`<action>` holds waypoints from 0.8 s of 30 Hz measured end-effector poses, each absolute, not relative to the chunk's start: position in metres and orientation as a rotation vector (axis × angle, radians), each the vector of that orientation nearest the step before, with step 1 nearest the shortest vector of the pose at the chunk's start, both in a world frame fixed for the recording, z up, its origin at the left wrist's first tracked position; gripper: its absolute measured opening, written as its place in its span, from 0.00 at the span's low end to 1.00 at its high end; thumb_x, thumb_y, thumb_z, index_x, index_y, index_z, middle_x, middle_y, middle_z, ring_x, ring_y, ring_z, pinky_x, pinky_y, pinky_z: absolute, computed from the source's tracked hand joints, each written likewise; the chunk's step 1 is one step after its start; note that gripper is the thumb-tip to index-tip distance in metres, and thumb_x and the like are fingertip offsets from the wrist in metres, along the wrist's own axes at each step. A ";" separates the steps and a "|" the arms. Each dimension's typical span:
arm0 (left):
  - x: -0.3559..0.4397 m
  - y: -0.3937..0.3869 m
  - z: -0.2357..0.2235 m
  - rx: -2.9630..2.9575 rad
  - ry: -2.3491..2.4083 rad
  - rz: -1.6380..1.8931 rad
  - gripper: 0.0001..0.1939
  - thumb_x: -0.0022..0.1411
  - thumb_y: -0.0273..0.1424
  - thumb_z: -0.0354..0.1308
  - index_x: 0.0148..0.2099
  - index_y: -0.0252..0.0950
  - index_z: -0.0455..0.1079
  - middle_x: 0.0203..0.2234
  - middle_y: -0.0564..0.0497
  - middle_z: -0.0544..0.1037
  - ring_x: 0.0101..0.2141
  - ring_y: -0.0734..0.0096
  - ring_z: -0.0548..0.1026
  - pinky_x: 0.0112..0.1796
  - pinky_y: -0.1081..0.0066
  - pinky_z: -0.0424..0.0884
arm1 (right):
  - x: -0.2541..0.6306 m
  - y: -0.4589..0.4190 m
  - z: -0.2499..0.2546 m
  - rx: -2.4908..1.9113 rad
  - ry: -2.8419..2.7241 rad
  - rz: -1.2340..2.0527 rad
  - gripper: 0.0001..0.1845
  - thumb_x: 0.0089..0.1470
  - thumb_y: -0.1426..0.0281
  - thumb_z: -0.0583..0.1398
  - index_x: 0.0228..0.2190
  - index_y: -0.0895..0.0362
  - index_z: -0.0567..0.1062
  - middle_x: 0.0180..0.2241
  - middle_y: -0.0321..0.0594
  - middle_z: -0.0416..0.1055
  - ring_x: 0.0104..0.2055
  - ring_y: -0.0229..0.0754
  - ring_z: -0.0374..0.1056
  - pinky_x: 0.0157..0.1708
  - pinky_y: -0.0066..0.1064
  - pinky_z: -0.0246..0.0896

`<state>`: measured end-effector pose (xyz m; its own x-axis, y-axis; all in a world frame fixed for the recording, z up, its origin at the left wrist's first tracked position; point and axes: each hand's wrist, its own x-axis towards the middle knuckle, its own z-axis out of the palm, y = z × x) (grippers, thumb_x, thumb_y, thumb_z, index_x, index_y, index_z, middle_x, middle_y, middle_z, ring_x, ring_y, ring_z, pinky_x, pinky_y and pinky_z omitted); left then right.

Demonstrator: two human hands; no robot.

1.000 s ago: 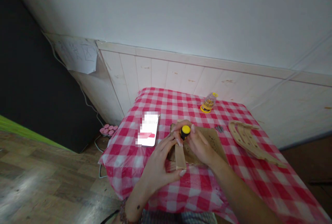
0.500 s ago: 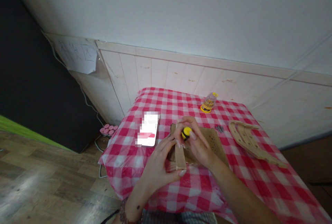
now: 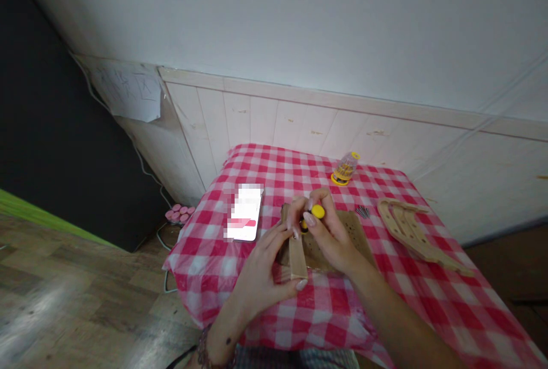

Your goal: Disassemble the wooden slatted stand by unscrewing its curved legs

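My left hand (image 3: 265,263) grips a pale wooden strip (image 3: 298,263), thumb at its near end and fingers along its left side. The strip lies over a brown board dotted with small holes (image 3: 353,232). In my right hand (image 3: 329,235) is a screwdriver (image 3: 317,211) with a black and yellow handle, its yellow end tilted up to the right, pinched between thumb and fingers. Its tip is hidden behind the fingers, over the far part of the strip. A small bunch of screws (image 3: 362,212) lies just right of the board.
A phone (image 3: 246,212) with a lit screen lies left of my hands. Toward the back stands a clear and yellow bit case (image 3: 345,169). Curved wooden pieces with holes (image 3: 411,232) rest on the right. The checked tablecloth (image 3: 274,172) reaches the panelled wall.
The screwdriver's yellow end has tipped over to the right, and my right hand's fingers have shifted their grip around the handle. My left hand and the wooden strip have stayed put.
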<state>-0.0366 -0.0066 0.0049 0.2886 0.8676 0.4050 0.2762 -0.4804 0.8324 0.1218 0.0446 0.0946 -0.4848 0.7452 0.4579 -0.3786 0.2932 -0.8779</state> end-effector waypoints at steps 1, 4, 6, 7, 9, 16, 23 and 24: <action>-0.036 -0.007 0.005 1.920 1.016 1.191 0.38 0.61 0.48 0.64 0.69 0.41 0.59 0.66 0.38 0.65 0.65 0.44 0.65 0.63 0.44 0.63 | 0.121 0.045 0.092 -0.347 -1.567 1.402 0.06 0.69 0.62 0.57 0.43 0.46 0.62 0.35 0.33 0.69 0.33 0.38 0.64 0.36 0.32 0.63; -0.036 -0.007 0.006 1.925 1.018 1.190 0.38 0.61 0.48 0.64 0.68 0.42 0.61 0.66 0.38 0.66 0.65 0.43 0.65 0.62 0.44 0.64 | 0.121 0.045 0.086 -0.351 -1.581 1.406 0.16 0.68 0.51 0.52 0.45 0.48 0.67 0.32 0.35 0.68 0.32 0.41 0.64 0.34 0.35 0.64; -0.036 -0.008 0.006 1.923 1.036 1.173 0.37 0.61 0.49 0.64 0.68 0.41 0.62 0.66 0.39 0.66 0.64 0.43 0.66 0.62 0.44 0.64 | 0.122 0.045 0.085 -0.385 -1.570 1.438 0.25 0.69 0.47 0.45 0.44 0.51 0.71 0.33 0.39 0.69 0.34 0.44 0.65 0.35 0.38 0.66; -0.036 -0.008 0.006 1.922 1.043 1.164 0.38 0.61 0.49 0.64 0.68 0.41 0.62 0.66 0.39 0.67 0.64 0.42 0.66 0.62 0.44 0.64 | 0.123 0.045 0.086 -0.421 -1.576 1.450 0.27 0.70 0.47 0.43 0.43 0.51 0.72 0.34 0.40 0.69 0.35 0.45 0.66 0.37 0.39 0.66; -0.036 -0.008 0.005 1.919 1.054 1.161 0.38 0.61 0.50 0.64 0.68 0.40 0.61 0.65 0.38 0.67 0.64 0.42 0.67 0.62 0.43 0.64 | 0.124 0.044 0.091 -0.506 -1.642 1.431 0.26 0.71 0.49 0.44 0.43 0.52 0.73 0.37 0.41 0.70 0.39 0.45 0.67 0.41 0.40 0.66; -0.036 -0.007 0.004 1.921 1.030 1.166 0.40 0.62 0.52 0.62 0.69 0.40 0.59 0.63 0.38 0.69 0.62 0.44 0.68 0.62 0.43 0.64 | 0.122 0.043 0.107 -0.462 -1.773 1.391 0.13 0.68 0.54 0.56 0.43 0.49 0.67 0.42 0.39 0.69 0.43 0.41 0.68 0.44 0.36 0.65; -0.036 -0.006 0.005 1.930 1.042 1.162 0.39 0.61 0.50 0.64 0.68 0.40 0.60 0.65 0.37 0.67 0.64 0.42 0.65 0.62 0.44 0.64 | 0.117 0.049 0.091 -0.397 -1.559 1.479 0.14 0.67 0.52 0.56 0.42 0.47 0.62 0.32 0.33 0.68 0.29 0.39 0.62 0.31 0.31 0.63; -0.035 -0.007 0.005 1.929 1.048 1.154 0.39 0.61 0.50 0.64 0.68 0.40 0.61 0.65 0.38 0.67 0.64 0.42 0.66 0.62 0.44 0.64 | 0.117 0.049 0.090 -0.390 -1.533 1.496 0.17 0.67 0.48 0.54 0.42 0.48 0.64 0.30 0.34 0.67 0.29 0.40 0.62 0.30 0.32 0.63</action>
<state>-0.0355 -0.0067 0.0052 0.2933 0.8738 0.3878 0.3017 -0.4695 0.8298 0.1169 0.0493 0.0898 -0.5194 0.7626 0.3856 -0.3667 0.2086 -0.9066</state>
